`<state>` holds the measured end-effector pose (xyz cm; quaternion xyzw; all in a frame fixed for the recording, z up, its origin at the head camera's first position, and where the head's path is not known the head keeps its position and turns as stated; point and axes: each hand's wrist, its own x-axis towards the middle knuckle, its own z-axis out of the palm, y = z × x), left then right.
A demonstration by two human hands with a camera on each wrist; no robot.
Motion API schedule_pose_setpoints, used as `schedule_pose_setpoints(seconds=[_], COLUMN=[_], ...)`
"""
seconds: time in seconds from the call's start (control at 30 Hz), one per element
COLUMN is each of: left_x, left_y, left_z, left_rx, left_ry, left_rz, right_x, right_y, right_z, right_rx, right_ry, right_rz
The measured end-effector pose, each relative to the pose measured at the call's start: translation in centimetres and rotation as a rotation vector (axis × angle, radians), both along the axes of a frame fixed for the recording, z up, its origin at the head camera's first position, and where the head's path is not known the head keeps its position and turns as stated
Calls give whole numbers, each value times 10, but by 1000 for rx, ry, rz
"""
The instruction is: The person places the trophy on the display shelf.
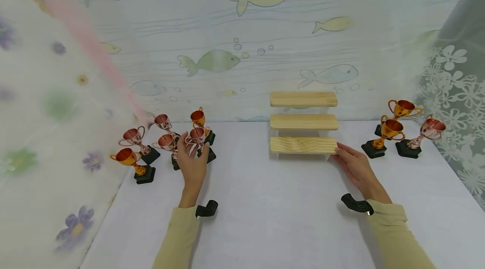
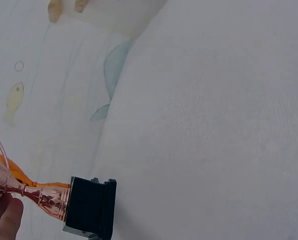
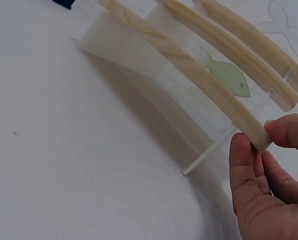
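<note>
On the left of the table, my left hand (image 1: 192,170) grips the cup of a pink-copper trophy (image 1: 197,135). Its black square base (image 2: 91,207) shows in the left wrist view, with an orange-gold trophy partly hidden behind it. My right hand (image 1: 356,167) pinches the right end of the lowest board of a three-step wooden display stand (image 1: 303,145). In the right wrist view, thumb and fingers hold the tip of that board (image 3: 244,122), with thin pale supports under it.
Several trophies cluster around my left hand, among them a gold one (image 1: 145,172) and a pink one (image 1: 132,137). Right of the stand are two gold trophies (image 1: 392,128) and a pink one (image 1: 432,129). A fish-print curtain (image 1: 227,29) hangs behind the white table (image 1: 273,210).
</note>
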<state>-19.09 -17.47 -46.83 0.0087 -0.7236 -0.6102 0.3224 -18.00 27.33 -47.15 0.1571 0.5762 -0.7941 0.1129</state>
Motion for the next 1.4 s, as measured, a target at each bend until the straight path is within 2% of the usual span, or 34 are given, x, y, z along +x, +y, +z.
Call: schedule_pose_setpoints(seconds=[0.17, 0.37, 0.43, 0.9, 1.13, 1.4], left_x=[-6, 3, 5, 4, -4, -2], left_y=[3, 9, 10, 8, 9, 23], left_z=[2, 22, 24, 23, 11, 20], left_rx=[59, 62, 68, 103, 100, 60], left_ry=[12, 12, 6, 8, 65, 71], left_rz=[11, 9, 7, -3, -58, -159], right_x=[1, 2, 3, 3, 4, 4], right_y=[0, 2, 3, 4, 3, 3], right_z=[-2, -7, -8, -8, -8, -8], right_rx=[-16, -44, -55, -92, -80, -74], right_ry=[19, 62, 76, 68, 74, 79], right_rz=[-1, -1, 7, 13, 3, 7])
